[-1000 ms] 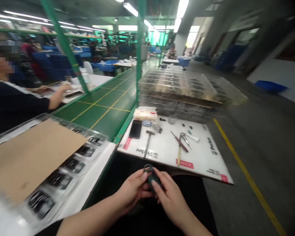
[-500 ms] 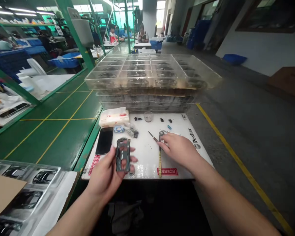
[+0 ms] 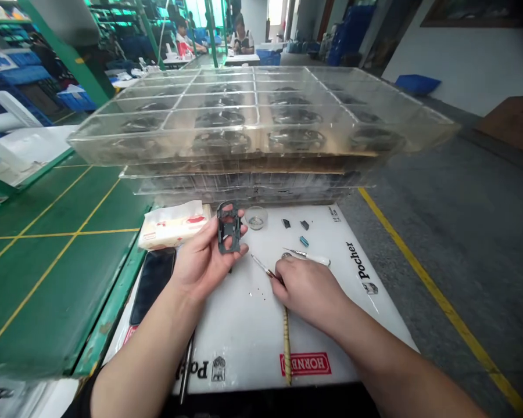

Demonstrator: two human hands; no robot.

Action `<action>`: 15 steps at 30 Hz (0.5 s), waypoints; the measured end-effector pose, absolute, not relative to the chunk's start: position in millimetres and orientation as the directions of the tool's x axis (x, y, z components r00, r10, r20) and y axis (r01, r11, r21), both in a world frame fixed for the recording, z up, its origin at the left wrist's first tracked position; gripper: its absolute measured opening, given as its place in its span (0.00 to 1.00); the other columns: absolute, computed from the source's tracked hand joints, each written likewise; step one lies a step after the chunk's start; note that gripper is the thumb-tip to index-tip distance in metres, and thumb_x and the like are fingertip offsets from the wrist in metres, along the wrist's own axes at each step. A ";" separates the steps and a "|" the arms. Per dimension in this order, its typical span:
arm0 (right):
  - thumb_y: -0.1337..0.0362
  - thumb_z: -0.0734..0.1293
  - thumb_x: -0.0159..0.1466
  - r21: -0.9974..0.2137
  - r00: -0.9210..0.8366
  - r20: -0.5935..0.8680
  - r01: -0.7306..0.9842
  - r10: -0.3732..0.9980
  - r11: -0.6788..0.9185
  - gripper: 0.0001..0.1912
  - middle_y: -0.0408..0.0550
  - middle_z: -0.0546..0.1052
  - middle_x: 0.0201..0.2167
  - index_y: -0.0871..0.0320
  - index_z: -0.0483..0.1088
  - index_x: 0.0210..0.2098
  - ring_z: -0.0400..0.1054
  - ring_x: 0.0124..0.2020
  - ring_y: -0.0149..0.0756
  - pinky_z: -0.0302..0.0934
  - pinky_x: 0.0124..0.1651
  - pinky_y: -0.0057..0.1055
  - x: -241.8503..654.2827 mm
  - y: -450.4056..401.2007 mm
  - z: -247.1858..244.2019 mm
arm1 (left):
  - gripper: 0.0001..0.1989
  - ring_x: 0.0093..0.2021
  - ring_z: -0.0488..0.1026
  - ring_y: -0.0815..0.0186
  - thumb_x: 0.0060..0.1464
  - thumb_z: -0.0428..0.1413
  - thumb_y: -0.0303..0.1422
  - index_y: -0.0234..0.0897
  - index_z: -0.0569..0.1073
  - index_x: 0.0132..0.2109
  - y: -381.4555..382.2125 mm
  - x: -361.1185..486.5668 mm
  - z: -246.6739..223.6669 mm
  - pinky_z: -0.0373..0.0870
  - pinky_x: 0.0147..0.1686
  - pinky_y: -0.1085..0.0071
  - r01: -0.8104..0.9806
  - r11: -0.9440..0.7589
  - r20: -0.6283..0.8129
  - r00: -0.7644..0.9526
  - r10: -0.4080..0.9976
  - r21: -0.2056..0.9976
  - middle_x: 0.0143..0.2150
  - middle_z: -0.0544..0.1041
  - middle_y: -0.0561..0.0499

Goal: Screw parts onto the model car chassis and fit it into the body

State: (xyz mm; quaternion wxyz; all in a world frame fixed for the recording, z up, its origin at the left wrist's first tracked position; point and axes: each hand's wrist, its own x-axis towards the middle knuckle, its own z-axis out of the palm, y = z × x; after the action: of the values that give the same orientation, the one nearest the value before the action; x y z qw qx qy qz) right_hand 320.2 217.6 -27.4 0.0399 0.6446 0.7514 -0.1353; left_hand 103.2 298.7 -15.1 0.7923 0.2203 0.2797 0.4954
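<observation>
My left hand [image 3: 204,255] holds a dark grey car-shaped plastic part [image 3: 229,229] upright between thumb and fingers. My right hand [image 3: 307,290] is closed, knuckles up, around a thin metal-tipped tool [image 3: 261,265] whose tip points up and left. Beneath that hand runs a tool with a yellow wrapped handle [image 3: 286,342], its upper end partly hidden. Just beyond lies a white-handled pointed tool [image 3: 316,258]. Behind the hands are a small clear dish [image 3: 256,219], two small black pieces [image 3: 286,223] and a blue piece [image 3: 304,241].
Stacked clear trays [image 3: 261,133] of dark parts rise behind the white work surface [image 3: 244,325]. At the left are a tissue pack [image 3: 174,223], a black phone [image 3: 153,284] and a green table [image 3: 39,261]. A dark rod [image 3: 186,371] lies near the front edge. People sit far back.
The view has moved closer to the trays. My left hand has lifted the grey part up toward the dish. My right hand has closed around the thin tool.
</observation>
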 end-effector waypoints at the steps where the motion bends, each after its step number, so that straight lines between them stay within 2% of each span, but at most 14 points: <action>1: 0.61 0.68 0.80 -0.188 -0.161 -0.218 0.975 0.963 0.121 0.11 0.49 0.88 0.45 0.55 0.83 0.44 0.84 0.45 0.47 0.66 0.41 0.40 324.0 218.7 -27.4 | 0.17 0.49 0.90 0.57 0.85 0.49 0.31 0.40 0.83 0.63 296.6 102.3 -17.6 0.90 0.43 0.59 -0.663 0.419 -0.226 0.360 0.905 0.621 0.65 0.88 0.41; 3: 0.64 0.69 0.78 -0.287 -0.137 -0.145 0.954 0.980 0.091 0.08 0.45 0.87 0.43 0.53 0.80 0.41 0.82 0.42 0.42 0.65 0.41 0.38 330.9 220.1 -28.6 | 0.18 0.49 0.90 0.56 0.85 0.50 0.33 0.40 0.83 0.64 290.5 101.1 -17.9 0.90 0.44 0.60 -0.658 0.449 -0.226 0.398 0.889 0.604 0.65 0.87 0.39; 6: 0.64 0.67 0.77 -0.389 -0.123 -0.078 0.917 0.989 0.084 0.11 0.43 0.85 0.39 0.52 0.76 0.37 0.78 0.36 0.38 0.62 0.38 0.37 336.8 220.4 -34.5 | 0.18 0.50 0.90 0.55 0.84 0.50 0.35 0.40 0.83 0.67 283.3 100.7 -12.0 0.88 0.45 0.62 -0.662 0.492 -0.243 0.436 0.866 0.565 0.63 0.88 0.38; 10: 0.57 0.73 0.77 -0.324 -0.159 -0.076 0.937 0.984 0.126 0.11 0.44 0.84 0.40 0.52 0.76 0.38 0.77 0.33 0.39 0.59 0.36 0.38 335.1 218.3 -44.6 | 0.21 0.48 0.90 0.56 0.85 0.49 0.35 0.43 0.79 0.74 284.8 99.8 -8.8 0.88 0.45 0.62 -0.686 0.487 -0.274 0.404 0.873 0.541 0.57 0.89 0.40; 15: 0.55 0.75 0.78 -0.213 -0.110 -0.059 0.972 0.992 0.095 0.12 0.44 0.85 0.40 0.52 0.76 0.39 0.78 0.34 0.42 0.56 0.34 0.38 337.5 216.6 -41.9 | 0.22 0.46 0.90 0.54 0.84 0.49 0.36 0.41 0.78 0.74 288.6 100.7 -15.8 0.88 0.45 0.61 -0.697 0.482 -0.293 0.382 0.876 0.531 0.56 0.89 0.39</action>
State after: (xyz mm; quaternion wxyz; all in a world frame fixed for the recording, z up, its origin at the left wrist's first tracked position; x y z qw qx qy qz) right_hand 337.5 216.6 -41.9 -0.0498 0.6652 0.7383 -0.0997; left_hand 100.7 288.6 -15.8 0.8153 0.1623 0.2757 0.4826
